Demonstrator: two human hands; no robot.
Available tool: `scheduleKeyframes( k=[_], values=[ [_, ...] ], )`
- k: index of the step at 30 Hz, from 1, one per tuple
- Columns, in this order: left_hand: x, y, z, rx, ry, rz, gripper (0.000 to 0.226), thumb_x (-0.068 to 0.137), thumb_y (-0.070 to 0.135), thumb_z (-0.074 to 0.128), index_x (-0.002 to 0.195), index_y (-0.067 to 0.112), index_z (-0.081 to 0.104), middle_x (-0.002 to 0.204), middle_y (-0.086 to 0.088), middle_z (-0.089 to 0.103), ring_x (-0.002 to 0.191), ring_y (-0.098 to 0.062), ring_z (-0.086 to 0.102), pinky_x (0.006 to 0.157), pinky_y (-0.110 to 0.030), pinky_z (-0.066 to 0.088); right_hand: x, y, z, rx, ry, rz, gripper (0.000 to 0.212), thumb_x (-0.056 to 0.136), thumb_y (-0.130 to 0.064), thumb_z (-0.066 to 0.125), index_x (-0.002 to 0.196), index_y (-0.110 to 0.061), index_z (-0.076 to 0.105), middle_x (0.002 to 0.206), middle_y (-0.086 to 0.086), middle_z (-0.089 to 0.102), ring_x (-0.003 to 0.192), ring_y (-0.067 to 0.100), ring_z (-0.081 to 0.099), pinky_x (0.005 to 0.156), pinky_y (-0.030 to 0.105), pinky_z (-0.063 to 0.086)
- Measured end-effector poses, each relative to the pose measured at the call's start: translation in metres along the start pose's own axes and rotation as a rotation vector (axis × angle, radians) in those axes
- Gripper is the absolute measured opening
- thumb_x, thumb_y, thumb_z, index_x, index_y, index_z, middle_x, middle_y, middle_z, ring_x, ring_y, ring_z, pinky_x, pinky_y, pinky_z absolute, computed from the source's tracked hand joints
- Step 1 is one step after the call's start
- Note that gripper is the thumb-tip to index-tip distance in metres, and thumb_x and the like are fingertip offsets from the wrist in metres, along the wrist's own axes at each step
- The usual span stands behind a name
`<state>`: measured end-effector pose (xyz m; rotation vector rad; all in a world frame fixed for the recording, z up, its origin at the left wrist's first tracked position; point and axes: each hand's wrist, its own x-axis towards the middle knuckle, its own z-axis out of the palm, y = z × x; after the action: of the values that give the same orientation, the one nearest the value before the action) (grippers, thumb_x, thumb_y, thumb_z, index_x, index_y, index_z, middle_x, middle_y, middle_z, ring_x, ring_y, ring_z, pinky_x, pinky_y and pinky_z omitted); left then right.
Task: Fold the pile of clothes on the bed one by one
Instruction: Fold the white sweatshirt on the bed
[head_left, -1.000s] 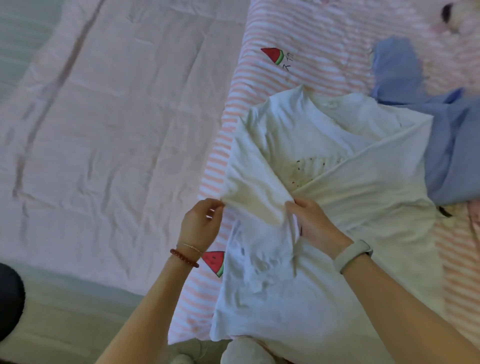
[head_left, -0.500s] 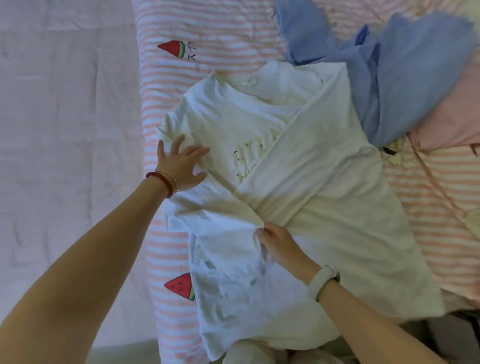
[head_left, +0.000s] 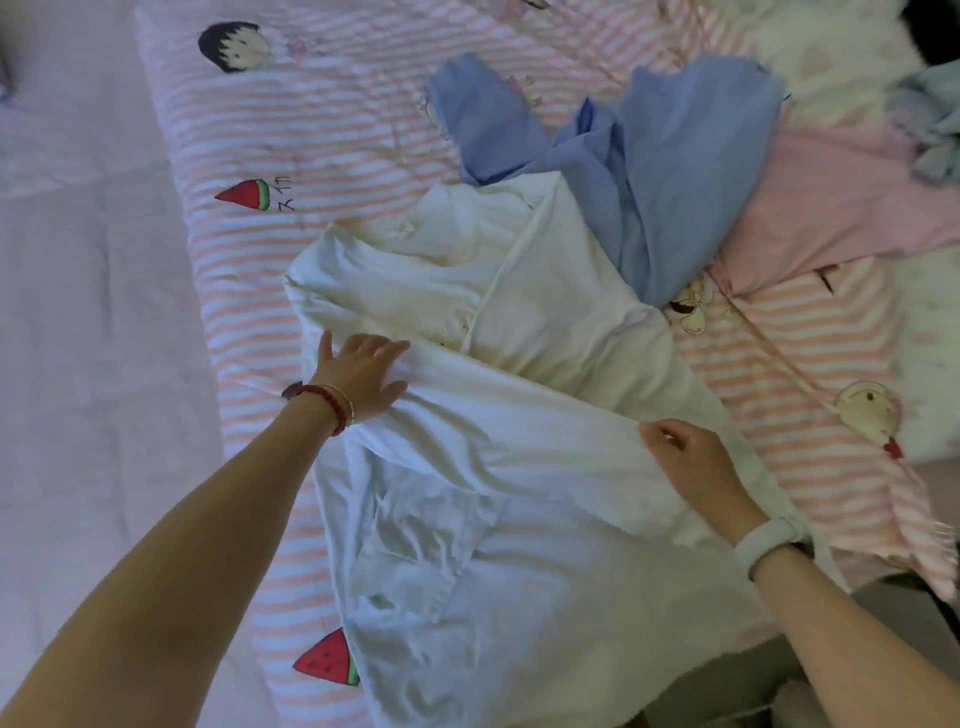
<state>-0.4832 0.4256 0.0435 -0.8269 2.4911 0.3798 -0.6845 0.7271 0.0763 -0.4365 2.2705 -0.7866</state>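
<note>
Over on the left the pale bed sheet (head_left: 78, 312) lies bare, and next to it runs the pink striped quilt (head_left: 322, 130) with its watermelon prints. The left hand (head_left: 361, 379) lies flat on the white shirt (head_left: 493, 493), fingers spread, its grip open and pressing the cloth down near the left edge of a fold. The shirt is spread across the quilt in front of the person, collar away from them, with one side already brought over on a diagonal and the lower part still crumpled. Further right, the right hand (head_left: 691, 462) has its grip closed on the folded edge of the shirt, pinching it between thumb and fingers and holding it a little off the cloth below.

Beyond, touching the shirt's far right side, lie a blue garment (head_left: 649, 166) and a pink garment (head_left: 831, 208), both loose and unfolded, with a greyish piece (head_left: 930, 135) at the far right edge. I see no finished folded stack anywhere, so I'd judge the job is at an early stage: one shirt half done, at least three pieces waiting.
</note>
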Motion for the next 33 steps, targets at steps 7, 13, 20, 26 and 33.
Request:
scheduleKeyframes(
  k=[7,13,20,26,33],
  values=[
    [0.023,0.029,0.015,-0.049,0.040,-0.017,0.058,0.095,0.043,0.040,0.147,0.032,0.016,0.157,0.005,0.007,0.143,-0.024,0.004,0.114,-0.052,0.007,0.006,0.044,-0.015,-0.318,-0.170,0.191,0.019,0.089,-0.040,0.055,0.095,-0.023,0.050,0.094,-0.007,0.057,0.091,0.018,0.055,0.081,0.036,0.045],
    [0.026,0.038,0.022,-0.063,0.179,0.015,0.048,0.093,0.035,0.048,0.139,0.026,0.038,0.151,0.004,0.027,0.143,-0.025,0.008,0.113,-0.052,0.003,-0.005,0.055,-0.028,-0.048,-0.008,0.152,0.017,0.092,-0.018,0.055,0.084,-0.004,0.054,0.079,0.006,0.054,0.074,0.020,0.050,0.061,0.026,0.036],
    [0.040,0.060,0.002,-0.205,0.401,-0.101,0.023,0.093,0.022,0.051,0.110,0.013,0.064,0.131,-0.007,0.051,0.130,-0.028,0.035,0.114,-0.050,0.005,0.011,0.043,-0.043,0.201,0.343,0.082,0.009,0.091,-0.016,0.058,0.098,-0.011,0.055,0.095,0.002,0.055,0.091,0.018,0.051,0.074,0.025,0.037],
    [0.016,0.089,0.019,-0.318,0.394,-0.265,0.053,0.093,0.028,0.047,0.144,0.021,0.031,0.154,-0.010,0.018,0.143,-0.031,0.010,0.111,-0.058,0.003,0.022,0.062,-0.042,-0.421,0.312,0.168,0.036,0.091,-0.011,0.047,0.127,-0.007,0.048,0.131,0.016,0.045,0.112,0.035,0.049,0.092,0.043,0.038],
    [-0.038,0.125,0.088,-0.229,0.122,-0.209,0.070,0.082,0.056,0.013,0.147,0.033,0.019,0.157,-0.008,0.010,0.143,-0.037,0.004,0.109,-0.063,0.007,0.009,0.057,0.027,-0.851,-0.044,-0.443,0.050,0.091,-0.032,0.025,0.139,-0.025,0.033,0.148,0.010,0.032,0.136,0.028,0.023,0.107,0.060,0.016]
  ],
)
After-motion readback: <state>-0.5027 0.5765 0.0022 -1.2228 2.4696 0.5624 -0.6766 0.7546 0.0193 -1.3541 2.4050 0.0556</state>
